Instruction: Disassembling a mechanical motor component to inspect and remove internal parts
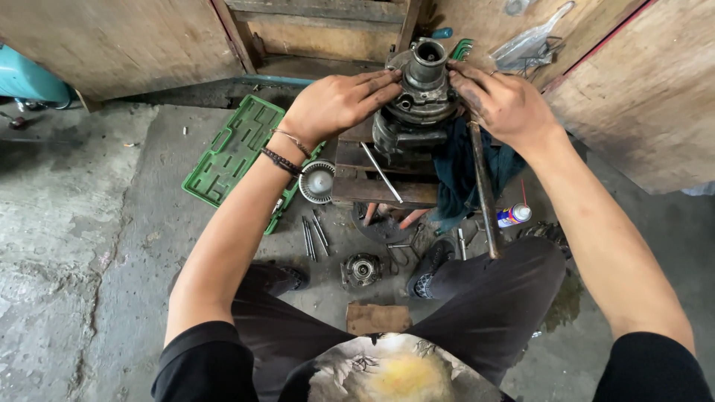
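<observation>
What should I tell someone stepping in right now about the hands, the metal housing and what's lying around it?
Left hand: flat on the upper left side of the greasy metal housing, gripping nothing else.
Right hand: pressed on its right side, fingers at the rim.
The housing stands upright on a wooden block, over a dark blue cloth.
On the floor: an open green tool case, loose rods, a small round bearing part, a spray can.
Done: housing set on the block.
Left: it appears both hands are only steadying or pressing it; no tool in hand.
</observation>
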